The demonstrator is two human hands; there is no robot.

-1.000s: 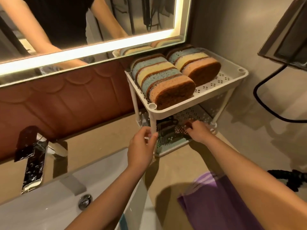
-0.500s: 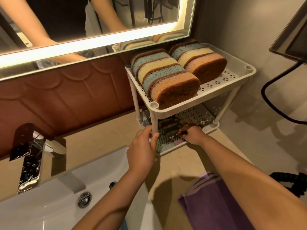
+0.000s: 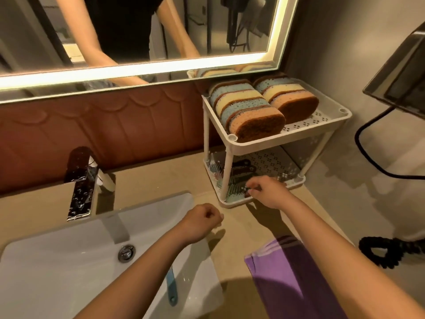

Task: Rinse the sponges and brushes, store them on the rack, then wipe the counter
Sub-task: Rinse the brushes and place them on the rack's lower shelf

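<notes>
Brush [image 3: 235, 192] on the rack's [image 3: 292, 132] lower shelf pinched by right hand [image 3: 268, 192]; left hand [image 3: 202, 221] curled, empty, over bench [image 3: 241, 229].

Glossy metal tap [image 3: 80, 194] & plastic rack [image 3: 287, 134]

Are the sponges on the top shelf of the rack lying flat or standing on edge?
Standing on edge. The sponges sit in two rows on the rack's top shelf, faces pressed together.
</notes>
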